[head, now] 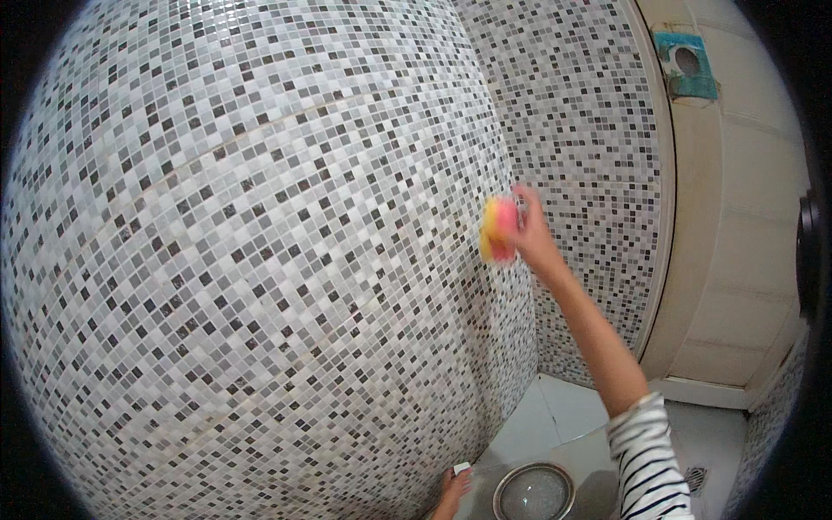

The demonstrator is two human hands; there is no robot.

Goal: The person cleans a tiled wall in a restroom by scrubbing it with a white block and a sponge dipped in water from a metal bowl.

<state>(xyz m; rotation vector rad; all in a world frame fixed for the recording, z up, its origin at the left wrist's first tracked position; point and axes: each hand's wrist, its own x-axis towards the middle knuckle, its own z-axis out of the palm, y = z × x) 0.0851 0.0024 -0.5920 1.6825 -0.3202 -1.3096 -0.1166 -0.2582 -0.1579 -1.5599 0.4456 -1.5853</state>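
Observation:
My right hand [532, 235], at the end of a raised arm in a striped sleeve, grips a pink and yellow sponge [499, 229]. The sponge is blurred and at the mosaic-tiled wall [312, 260], close to the corner; whether it touches the tiles cannot be told. Low in the view, my left hand [457, 484] holds a small white object [461, 468] near the foot of the wall. To its right, a round metal basin [534, 494] with bubbly liquid in it stands on the floor.
A second mosaic wall [585, 149] meets the first at the corner, edged by a pale frame. Further right is a beige surface with a teal-bordered fitting [688, 64]. White floor tiles [572, 406] lie below, with a drain grate [695, 480] at the lower right.

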